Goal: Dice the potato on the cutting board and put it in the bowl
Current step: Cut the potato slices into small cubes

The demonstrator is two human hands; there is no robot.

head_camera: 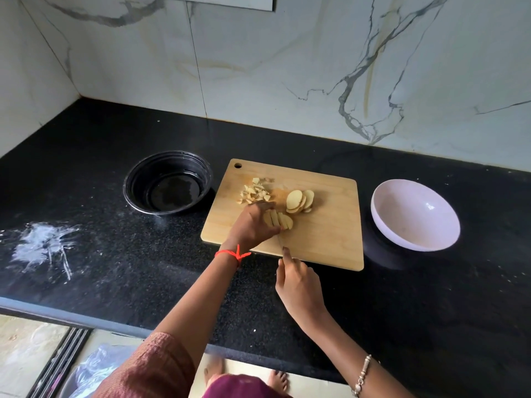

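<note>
A wooden cutting board (324, 225) lies on the black counter. On it sit a heap of diced potato (255, 193) at the back left and a fan of round slices (300, 201) in the middle. My left hand (253, 225) holds down a small stack of potato slices (280, 220). My right hand (298, 285) grips a knife (280, 242), index finger along its back, the thin blade running up to that stack. A pale pink bowl (413, 216) stands right of the board, nothing in it.
A black round bowl (168, 182) with a little liquid sits left of the board. A white powdery smear (43, 248) marks the counter at far left. Marble wall behind; the counter's front edge runs below my forearms.
</note>
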